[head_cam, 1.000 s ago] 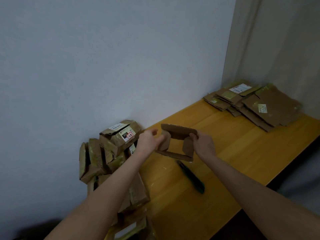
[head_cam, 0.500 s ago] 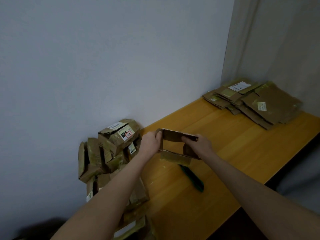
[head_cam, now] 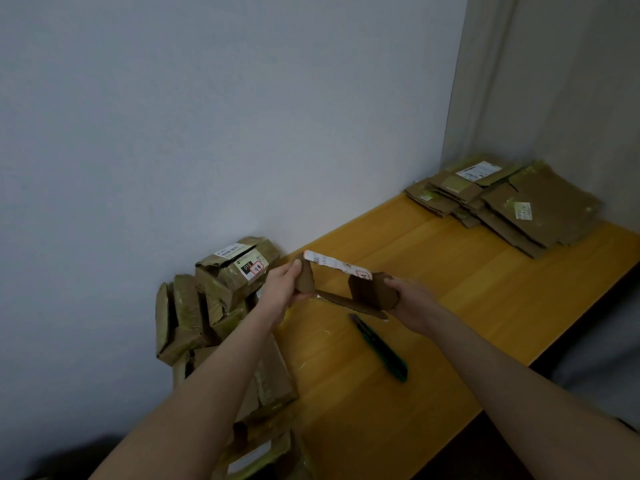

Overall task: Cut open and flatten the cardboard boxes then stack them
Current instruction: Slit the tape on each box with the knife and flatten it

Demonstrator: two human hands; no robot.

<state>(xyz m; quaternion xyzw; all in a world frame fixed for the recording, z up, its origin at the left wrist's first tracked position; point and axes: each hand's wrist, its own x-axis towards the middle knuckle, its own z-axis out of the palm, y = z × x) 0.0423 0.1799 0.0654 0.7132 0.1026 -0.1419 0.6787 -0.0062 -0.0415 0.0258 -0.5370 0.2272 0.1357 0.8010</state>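
**Opened box held in both hands above table, partly collapsed**

- Far left: pile of taped boxes [head_cam: 194,313] against the wall, at the left end of the table [head_cam: 450,289]. They are jumbled, some on edge. The top one carries a white barcode label and a "010" sticker. More boxes sit lower in the view, partly hidden by the left forearm.
- Left hand [head_cam: 282,289]: fingers and thumb curled round the left end panel of the cardboard box [head_cam: 367,291], a firm grip.
- The box is off the table, held between the hands. Its ends are open and you can see through it. It is skewed out of square, with the top panel tilted. A white shipping label [head_cam: 332,263] runs along the top panel.
- Right hand [head_cam: 410,303]: fingers wrapped round the right end of the box, closed on the cardboard.
- Utility knife [head_cam: 379,346]: dark green, lying on the table just on the near side of the box. Neither hand touches it. Can't tell whether the blade is out.
- Far right: stack of flattened boxes [head_cam: 540,209] in the table's back corner, well apart from the hands. The sheets overlap loosely, not squared up.
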